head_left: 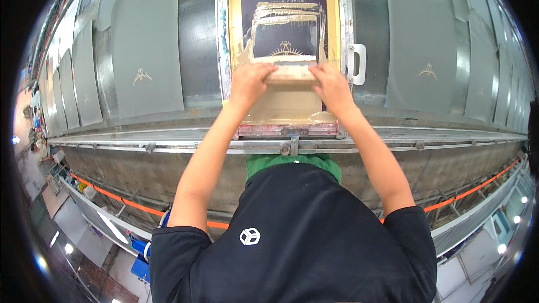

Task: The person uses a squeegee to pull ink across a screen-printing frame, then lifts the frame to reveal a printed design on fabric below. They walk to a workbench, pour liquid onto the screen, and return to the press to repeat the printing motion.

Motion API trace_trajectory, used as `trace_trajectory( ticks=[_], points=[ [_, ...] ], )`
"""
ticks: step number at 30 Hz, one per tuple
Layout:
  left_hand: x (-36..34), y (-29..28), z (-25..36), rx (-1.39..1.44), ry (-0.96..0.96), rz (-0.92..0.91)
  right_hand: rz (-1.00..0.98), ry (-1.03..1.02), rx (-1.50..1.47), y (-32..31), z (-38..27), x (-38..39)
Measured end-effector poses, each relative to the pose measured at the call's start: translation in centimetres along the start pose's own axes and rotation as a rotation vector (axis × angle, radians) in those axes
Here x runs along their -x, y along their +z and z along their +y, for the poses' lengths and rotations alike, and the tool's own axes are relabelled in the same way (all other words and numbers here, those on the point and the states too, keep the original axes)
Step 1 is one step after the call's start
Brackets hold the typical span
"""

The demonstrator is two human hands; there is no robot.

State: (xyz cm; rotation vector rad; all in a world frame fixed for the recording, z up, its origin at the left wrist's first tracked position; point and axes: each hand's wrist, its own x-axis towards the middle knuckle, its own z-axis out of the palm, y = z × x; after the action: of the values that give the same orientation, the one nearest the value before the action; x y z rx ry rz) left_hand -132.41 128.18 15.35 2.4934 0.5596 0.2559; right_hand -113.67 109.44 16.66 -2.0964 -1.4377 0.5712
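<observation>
Both my hands grip a wide squeegee (291,74) with a pale wooden handle, which lies across a screen printing frame (223,39). My left hand (250,82) is closed on its left end, and my right hand (336,85) holds the right end. Beige ink (283,105) coats the mesh on the near side of the squeegee. Beyond it, ridges of the same ink ring a dark purple area of mesh, where part of a rayed emblem (286,49) shows. The squeegee's blade edge is hard to make out. Yellow tape borders the mesh inside the frame.
A white handle (357,64) juts from the frame's right side. Grey cut fabric pieces with small beige prints lie on the long table, both left (147,39) and right (421,33). A metal rail (224,146) runs along the near edge. An orange strip (132,205) passes below.
</observation>
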Motion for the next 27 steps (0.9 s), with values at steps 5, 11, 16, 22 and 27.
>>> trace_trajectory(
  ticks=[5,11,16,22,27],
  points=[
    [4.3,0.0,2.3,-0.057,0.004,0.073,-0.027,0.037,-0.045,0.0,-2.4,3.6],
    [-6.4,-1.2,-2.0,-0.049,0.002,0.128,0.187,-0.121,0.004,-1.5,3.0,-7.2],
    [-13.9,-2.9,-4.1,-0.062,-0.044,0.114,0.201,-0.082,0.025,-3.6,4.4,-14.4],
    [-18.0,-3.6,-5.5,-0.097,-0.071,0.021,0.093,0.029,0.039,-4.6,5.8,-17.9],
    [-15.5,-3.0,-4.9,-0.08,-0.098,-0.075,0.098,0.02,0.011,-2.9,6.0,-14.8]
  ],
)
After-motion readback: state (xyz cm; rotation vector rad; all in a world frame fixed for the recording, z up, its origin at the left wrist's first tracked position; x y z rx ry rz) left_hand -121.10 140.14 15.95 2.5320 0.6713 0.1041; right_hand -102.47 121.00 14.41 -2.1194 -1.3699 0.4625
